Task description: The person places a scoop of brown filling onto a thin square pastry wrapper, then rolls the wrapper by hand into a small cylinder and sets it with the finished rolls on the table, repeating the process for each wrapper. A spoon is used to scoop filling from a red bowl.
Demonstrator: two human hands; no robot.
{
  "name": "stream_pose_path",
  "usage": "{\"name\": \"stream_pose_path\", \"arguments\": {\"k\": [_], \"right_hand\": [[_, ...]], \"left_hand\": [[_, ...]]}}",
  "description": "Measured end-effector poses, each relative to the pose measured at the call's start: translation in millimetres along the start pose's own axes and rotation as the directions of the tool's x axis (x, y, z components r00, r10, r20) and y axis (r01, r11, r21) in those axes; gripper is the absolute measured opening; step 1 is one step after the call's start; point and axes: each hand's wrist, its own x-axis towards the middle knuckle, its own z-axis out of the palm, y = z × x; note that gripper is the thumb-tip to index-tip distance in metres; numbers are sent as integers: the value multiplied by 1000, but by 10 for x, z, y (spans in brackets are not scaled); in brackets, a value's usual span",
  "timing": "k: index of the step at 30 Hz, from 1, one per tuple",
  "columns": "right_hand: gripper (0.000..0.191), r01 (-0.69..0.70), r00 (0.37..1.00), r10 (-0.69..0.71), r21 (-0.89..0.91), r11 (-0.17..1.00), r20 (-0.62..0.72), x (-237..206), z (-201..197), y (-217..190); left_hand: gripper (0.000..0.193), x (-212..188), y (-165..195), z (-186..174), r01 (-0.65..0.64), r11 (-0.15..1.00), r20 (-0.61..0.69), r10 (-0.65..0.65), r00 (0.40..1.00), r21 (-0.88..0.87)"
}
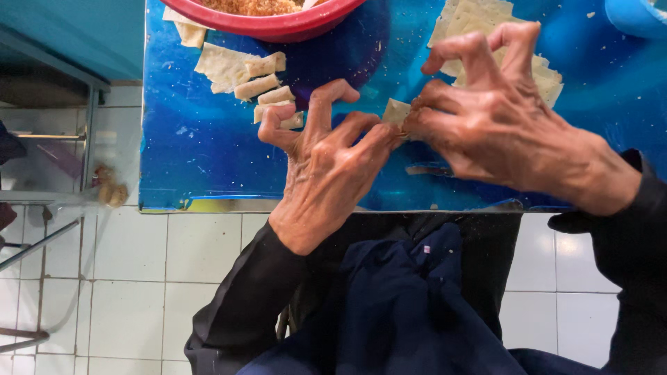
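Observation:
Above the blue table [201,153], my left hand [326,163] and my right hand [493,118] pinch a small pale dough wrapper [396,111] between their fingertips. Brownish filling shows at the wrapper's right edge, under my right fingers. Several rolled pale dough pieces [267,87] lie in a column left of my left hand. A stack of flat wrappers [472,21] sits behind my right hand. A red bowl [278,28] of crumbly brown filling stands at the table's far edge.
A blue container [636,14] shows at the top right corner. White floor tiles [132,278] lie below the table's near edge. A metal frame [83,132] stands to the left. Dark blue clothing [403,312] covers my lap.

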Motion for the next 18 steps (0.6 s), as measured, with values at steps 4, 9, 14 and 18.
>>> {"name": "stream_pose_path", "arguments": {"k": [4,9,14,18], "right_hand": [[24,-10,1000,6,256,967,15,89,98,168],[18,-143,989,112,436,889,95,121,265,288],[19,-133,991,120,423,896,57,59,308,269],[15,-142,990,123,360,922,74,1,241,152]], "left_hand": [[22,13,-61,23,11,995,31,-8,999,-98],[24,60,-110,45,45,987,71,-35,997,-154],[21,54,-62,11,37,998,45,-35,998,-57],[23,32,-38,19,29,997,7,-29,1000,-72]]}}
